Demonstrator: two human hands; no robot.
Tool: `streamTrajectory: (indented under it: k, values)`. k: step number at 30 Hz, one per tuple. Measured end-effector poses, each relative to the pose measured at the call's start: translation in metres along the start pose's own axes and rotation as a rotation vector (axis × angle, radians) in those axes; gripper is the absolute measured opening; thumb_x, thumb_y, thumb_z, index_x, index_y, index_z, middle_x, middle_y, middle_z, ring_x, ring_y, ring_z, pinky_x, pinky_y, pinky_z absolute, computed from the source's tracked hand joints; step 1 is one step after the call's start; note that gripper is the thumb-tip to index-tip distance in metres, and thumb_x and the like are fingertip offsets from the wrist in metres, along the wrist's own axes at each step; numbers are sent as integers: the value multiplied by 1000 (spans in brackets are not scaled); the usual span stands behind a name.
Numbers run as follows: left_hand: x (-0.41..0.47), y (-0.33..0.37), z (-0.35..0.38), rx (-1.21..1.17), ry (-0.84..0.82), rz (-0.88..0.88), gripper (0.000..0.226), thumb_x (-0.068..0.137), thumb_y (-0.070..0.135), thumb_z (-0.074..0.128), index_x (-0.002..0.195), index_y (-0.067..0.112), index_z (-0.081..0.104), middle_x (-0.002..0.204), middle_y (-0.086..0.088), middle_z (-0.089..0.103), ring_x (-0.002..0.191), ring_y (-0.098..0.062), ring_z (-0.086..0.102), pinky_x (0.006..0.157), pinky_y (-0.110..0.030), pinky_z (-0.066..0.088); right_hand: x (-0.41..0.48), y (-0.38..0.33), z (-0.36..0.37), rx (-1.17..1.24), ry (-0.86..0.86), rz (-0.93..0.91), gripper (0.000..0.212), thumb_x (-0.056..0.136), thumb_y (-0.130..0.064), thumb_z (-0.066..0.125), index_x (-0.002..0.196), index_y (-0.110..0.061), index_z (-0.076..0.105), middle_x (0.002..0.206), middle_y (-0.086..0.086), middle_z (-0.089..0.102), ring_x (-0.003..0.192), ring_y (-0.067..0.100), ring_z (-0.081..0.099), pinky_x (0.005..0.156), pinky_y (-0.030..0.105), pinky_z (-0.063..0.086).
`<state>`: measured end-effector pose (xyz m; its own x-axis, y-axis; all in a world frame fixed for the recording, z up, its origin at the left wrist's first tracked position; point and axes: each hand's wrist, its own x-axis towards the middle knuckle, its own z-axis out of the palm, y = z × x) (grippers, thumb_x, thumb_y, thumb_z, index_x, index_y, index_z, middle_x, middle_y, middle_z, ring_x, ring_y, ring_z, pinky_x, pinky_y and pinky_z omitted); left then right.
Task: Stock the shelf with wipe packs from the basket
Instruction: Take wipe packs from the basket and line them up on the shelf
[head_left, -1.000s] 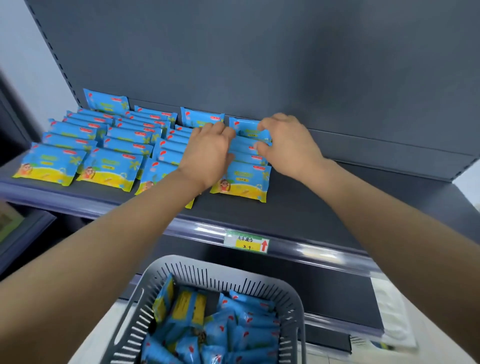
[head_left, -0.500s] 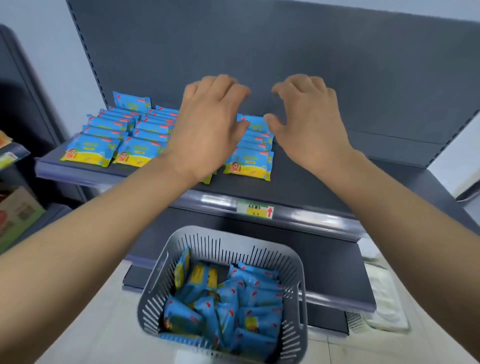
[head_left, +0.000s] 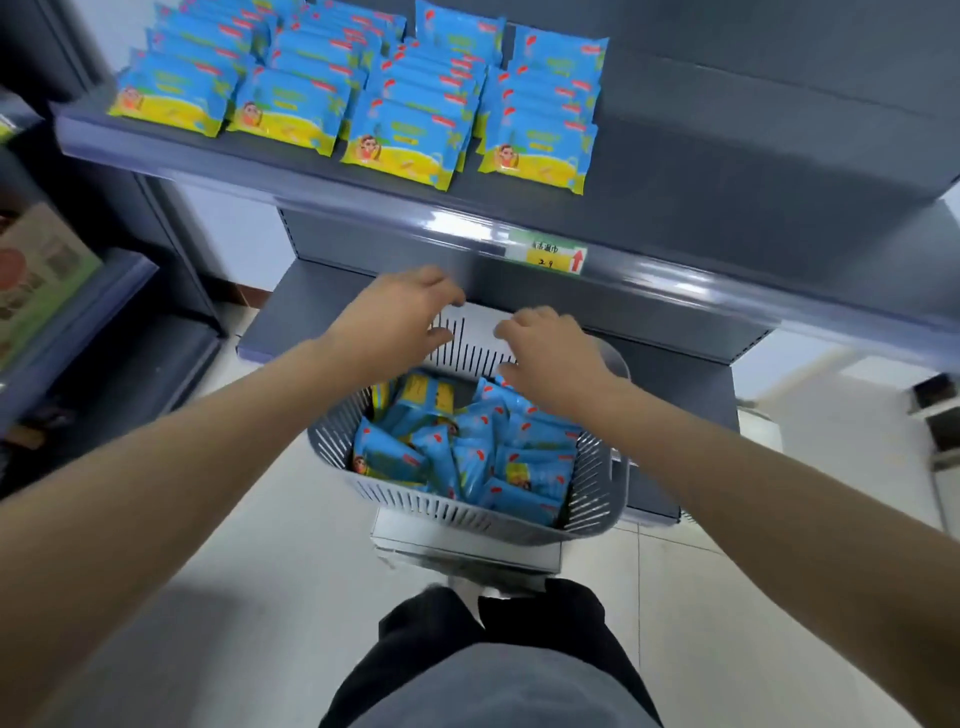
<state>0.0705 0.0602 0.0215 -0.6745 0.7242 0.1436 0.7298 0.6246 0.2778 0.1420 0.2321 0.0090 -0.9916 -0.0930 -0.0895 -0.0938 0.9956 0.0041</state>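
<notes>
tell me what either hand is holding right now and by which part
Nothing. The left hand and right hand hover open and empty over the basket of wipe packs.

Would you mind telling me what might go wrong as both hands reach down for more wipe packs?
1. The front wipe packs lie close to the shelf lip; adding more behind could push them off.
2. The packs in the basket are a jumbled heap, so the left hand or right hand may grab unevenly and drop one.
3. The basket sits on a small stand; a hard tug might tip it.
</notes>
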Motion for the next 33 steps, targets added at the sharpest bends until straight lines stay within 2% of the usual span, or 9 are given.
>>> streamTrajectory:
  k: [6,10,13,17,22,25,27,31,33]
  values:
    - [-24,-37,64,-64,-366,-162,31,84,17,63,113,10,57,116,-9,53,105,-29,54,88,-35,42,0,1,77,38,-331,-64,34,91,-29,50,118,-9,52,113,13,55,109,31,49,86,40,45]
    - [-29,-52,97,-86,-516,-241,36,83,13,66,117,10,56,122,-9,56,110,-27,53,89,-32,40,9,-3,109,158,-483,-68,48,91,-33,56,131,-10,46,131,13,51,117,29,49,90,38,46]
    - [-29,-62,118,-79,-566,-279,39,83,9,65,121,11,55,126,-9,53,113,-26,51,90,-31,40,20,-11,126,219,-533,-76,57,92,-32,56,139,-6,39,141,16,44,125,31,44,101,41,42]
    - [-27,-72,139,-7,-687,-301,47,81,9,68,125,12,51,127,-9,52,111,-27,51,88,-31,42,36,-20,145,267,-606,-26,52,91,-32,58,129,1,46,129,23,53,114,37,54,95,47,46]
    - [-27,-83,156,49,-799,-330,45,82,3,64,125,5,50,126,-14,53,110,-31,52,89,-34,42,48,-27,166,346,-669,36,54,87,-34,64,125,1,52,127,20,56,113,34,56,96,43,47]
    - [-27,-87,162,71,-867,-333,51,82,-1,61,131,5,46,131,-15,51,115,-32,51,93,-35,42,54,-27,175,489,-629,107,47,83,-31,70,115,0,59,117,17,61,104,30,59,84,37,47]
    - [-27,-89,165,140,-903,-290,48,82,2,62,128,9,51,123,-12,57,111,-30,55,90,-34,45,58,-30,178,607,-589,152,42,77,-28,75,109,-3,63,114,11,63,103,27,59,78,31,44]
    - [-24,-89,164,200,-949,-220,21,82,7,63,102,3,65,87,-8,57,83,-25,56,78,-33,48,63,-43,180,648,-607,160,33,74,-14,77,102,-4,65,108,8,67,99,23,62,85,31,49]
    - [-20,-89,159,152,-961,-220,13,81,8,65,94,5,65,87,-10,57,78,-21,49,75,-28,44,66,-47,178,587,-638,136,15,76,-11,75,80,-4,62,85,8,65,82,21,60,68,28,48]
